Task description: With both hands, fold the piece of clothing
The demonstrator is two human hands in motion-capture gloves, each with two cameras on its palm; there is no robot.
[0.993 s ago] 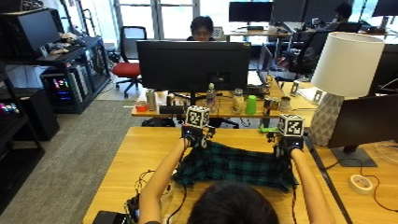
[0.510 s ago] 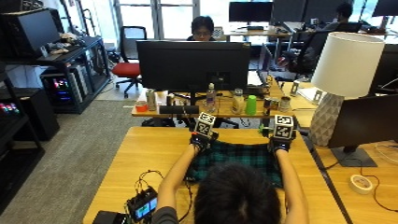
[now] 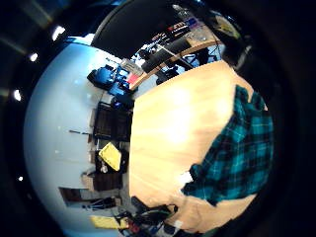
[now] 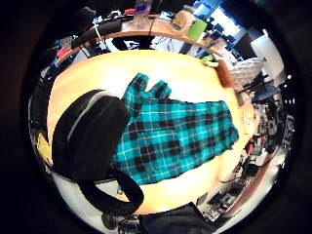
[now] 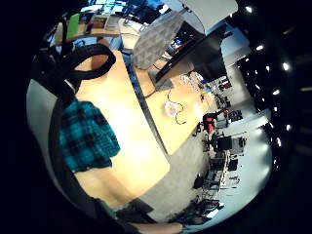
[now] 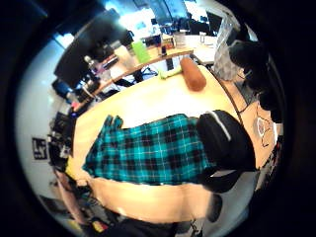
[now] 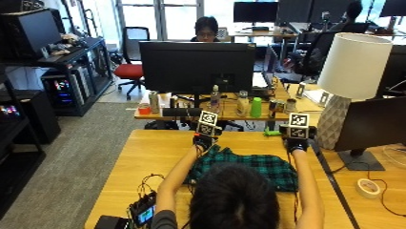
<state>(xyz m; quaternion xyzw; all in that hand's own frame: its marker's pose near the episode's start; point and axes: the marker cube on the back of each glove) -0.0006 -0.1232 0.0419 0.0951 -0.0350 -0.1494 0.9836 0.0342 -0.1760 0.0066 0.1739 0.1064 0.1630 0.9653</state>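
A teal and black plaid garment lies flat on the wooden table in front of the person. My left hand hovers at its far left corner and my right hand at its far right corner. Both palm cameras look down on the whole garment spread on the wood. A black thumb overlaps its edge in each of these views, and no cloth looks lifted or pinched. The near part of the garment is hidden by the person's head.
Beyond the table's far edge stands a large monitor with bottles behind it. A white lamp and a second screen stand at the right, with a tape roll nearer. A small device with cables lies near left.
Both hands stay at the garment's far edge. Half a second ago they were slightly closer together. The right hand has since moved back outward to the corner.
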